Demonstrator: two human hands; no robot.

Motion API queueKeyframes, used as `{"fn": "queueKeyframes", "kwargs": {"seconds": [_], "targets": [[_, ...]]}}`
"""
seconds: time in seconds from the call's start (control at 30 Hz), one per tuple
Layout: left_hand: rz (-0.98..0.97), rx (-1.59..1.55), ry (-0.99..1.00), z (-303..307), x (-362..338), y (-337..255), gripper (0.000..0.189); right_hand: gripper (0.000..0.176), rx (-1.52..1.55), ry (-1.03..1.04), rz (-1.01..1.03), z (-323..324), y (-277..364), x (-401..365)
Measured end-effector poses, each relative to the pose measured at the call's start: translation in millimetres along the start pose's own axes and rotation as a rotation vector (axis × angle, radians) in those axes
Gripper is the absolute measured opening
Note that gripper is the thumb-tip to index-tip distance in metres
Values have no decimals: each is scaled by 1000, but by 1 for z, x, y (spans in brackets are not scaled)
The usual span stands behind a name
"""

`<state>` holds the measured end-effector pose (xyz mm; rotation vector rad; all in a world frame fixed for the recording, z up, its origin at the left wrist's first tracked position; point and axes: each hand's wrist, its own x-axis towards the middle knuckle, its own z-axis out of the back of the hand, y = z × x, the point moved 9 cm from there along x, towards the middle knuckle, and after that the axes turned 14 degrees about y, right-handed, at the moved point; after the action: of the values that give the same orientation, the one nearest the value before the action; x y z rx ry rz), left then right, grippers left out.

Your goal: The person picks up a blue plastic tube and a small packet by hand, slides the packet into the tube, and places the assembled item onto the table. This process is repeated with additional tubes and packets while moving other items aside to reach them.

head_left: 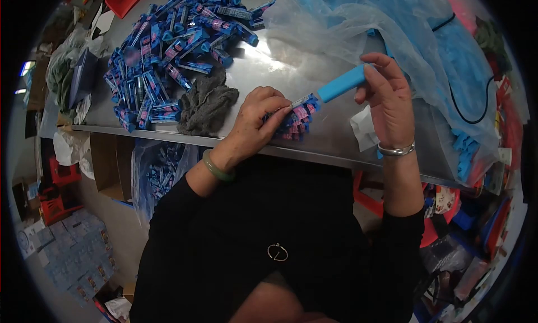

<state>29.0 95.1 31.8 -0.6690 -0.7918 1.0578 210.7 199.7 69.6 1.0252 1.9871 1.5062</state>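
My left hand [253, 120] is closed over a row of small blue-and-pink packets [299, 120], pressed together side by side near the table's front edge. Between the thumb and fingers of my right hand [389, 96] is the far end of a flat, light-blue rectangular piece [341, 84]. Its lower left end comes right up to the packets by my left hand. A crumpled grey cloth [206, 103] lies to the left of my left hand. Beneath my right wrist is a scrap of white paper [364, 128].
A large heap of blue packets [168, 51] covers the left of the metal table [255, 70]. Clear plastic bags with light-blue pieces [403, 20] spread over the right side, with a black cord [465, 118] across them. Below the edge hangs a bag of packets [163, 171].
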Motion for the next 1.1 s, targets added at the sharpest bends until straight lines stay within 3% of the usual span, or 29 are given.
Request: {"fn": "queueKeyframes", "kwargs": {"seconds": [0.17,0.27,0.6,1.1], "targets": [[-35,35,-36,4,-1,-6,10,26,-32,-52,-176,6,-27,-3],[-81,93,-72,8,-1,-13,12,25,-188,-66,-147,5,-23,0],[-83,93,-95,11,-2,-14,12,25,-15,-109,-137,15,-23,1],[-117,184,-148,14,-5,-20,17,26,-268,-50,-189,2,-11,0]]}}
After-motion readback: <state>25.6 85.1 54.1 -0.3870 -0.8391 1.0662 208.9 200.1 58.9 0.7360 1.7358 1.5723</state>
